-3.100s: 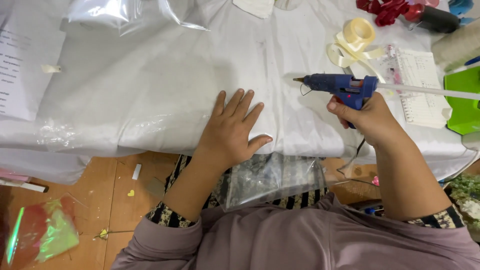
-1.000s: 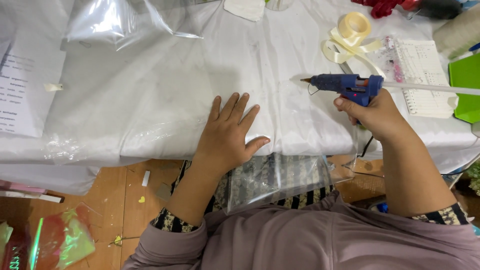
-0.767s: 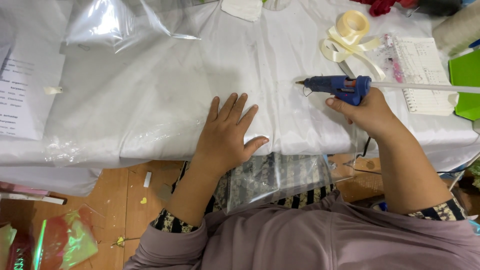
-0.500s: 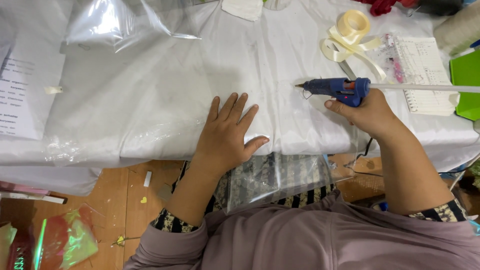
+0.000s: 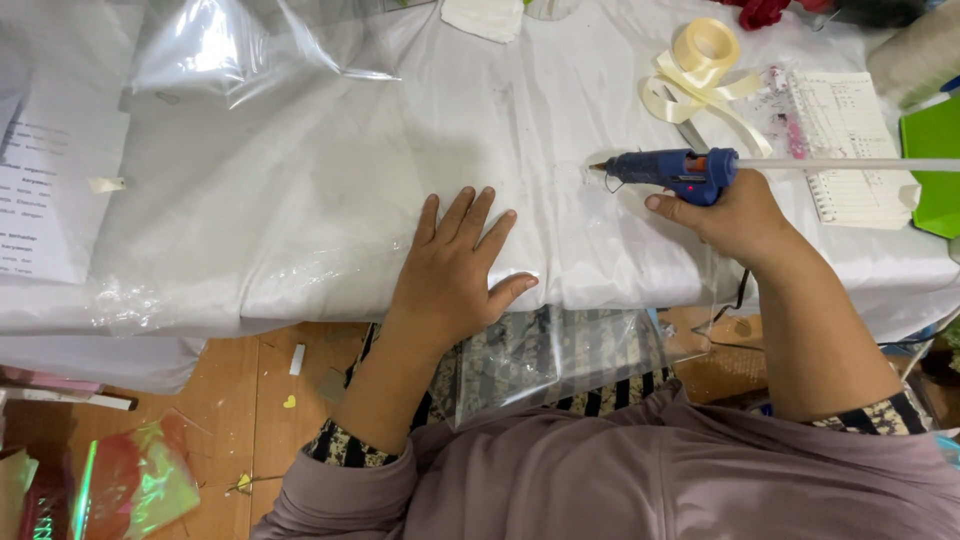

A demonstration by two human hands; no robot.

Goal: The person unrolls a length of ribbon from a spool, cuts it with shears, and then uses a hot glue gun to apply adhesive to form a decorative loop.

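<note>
White table (image 5: 300, 200): left hand (image 5: 455, 270) flat, right hand (image 5: 735, 215) gripping glue gun (image 5: 670, 170).

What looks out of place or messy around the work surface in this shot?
Mostly the floor: small scraps and a crumpled iridescent wrapper lie below the table edge. On the table, cream ribbon trails loose off its roll. The right hand holds the blue glue gun; the left hand lies flat on clear film.

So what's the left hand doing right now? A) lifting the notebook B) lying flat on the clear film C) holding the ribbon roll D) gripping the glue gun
B: the left hand lies palm down, fingers spread, on the clear film over the white cloth, while the right hand holds the blue glue gun.
</note>
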